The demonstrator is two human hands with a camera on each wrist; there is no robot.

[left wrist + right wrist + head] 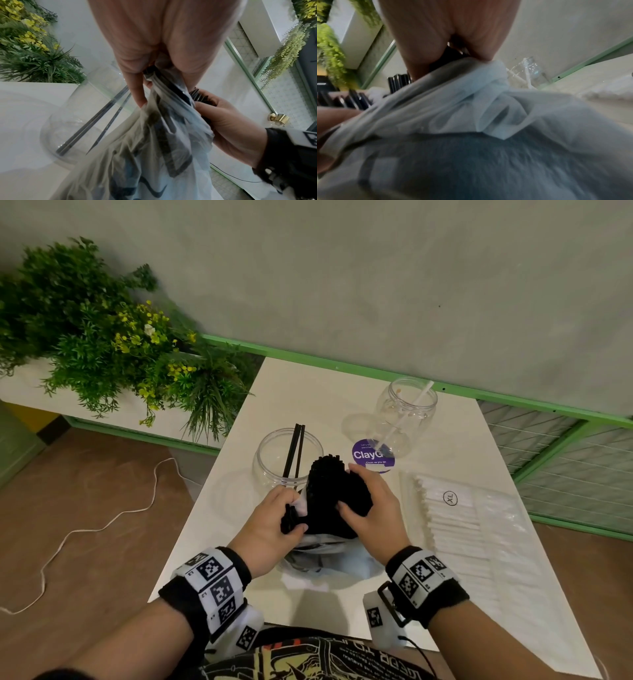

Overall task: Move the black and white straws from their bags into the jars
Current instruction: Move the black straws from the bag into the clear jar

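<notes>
While the right hand [368, 510] clamps the black straw bundle [334, 491] in its bag [329, 556], the left hand [274, 523] pinches a few straws, long axes toward 12 o'clock, with the near jar [270, 460] just beyond at 11 o'clock, nearest the left hand.

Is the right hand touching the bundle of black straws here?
Touching. In the head view the right hand wraps its fingers over the black straw bundle sticking out of the plastic bag, with no gap between them.
</notes>
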